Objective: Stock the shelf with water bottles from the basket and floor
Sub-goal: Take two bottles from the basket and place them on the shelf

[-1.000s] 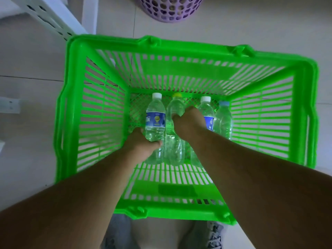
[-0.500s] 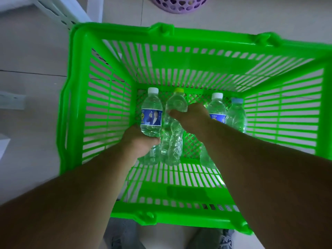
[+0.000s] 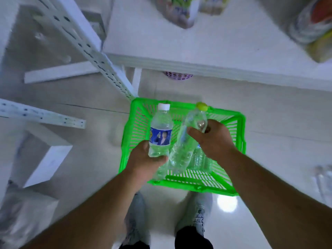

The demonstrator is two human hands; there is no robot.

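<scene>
My left hand (image 3: 145,159) grips a clear water bottle with a white cap and blue label (image 3: 160,131), held upright above the green basket (image 3: 239,133). My right hand (image 3: 212,139) grips a clear bottle with a yellow-green cap (image 3: 189,139) near its shoulder, tilted with the cap up and away. Both bottles are lifted over the basket on the floor. Another bottle (image 3: 200,159) shows inside the basket under my right hand. The white shelf (image 3: 206,45) lies ahead, above the basket.
Packaged goods (image 3: 177,11) and a bottle pack (image 3: 312,24) sit on the shelf. A perforated white upright (image 3: 86,45) slants at the left. A purple basket (image 3: 177,75) peeks from under the shelf. White boxes (image 3: 45,159) stand left; clear bottles (image 3: 325,178) lie at the right edge. My feet are below.
Both hands have lifted their bottles up out of the basket. The view has risen and pulled back, so the shelf top now shows and the basket looks smaller.
</scene>
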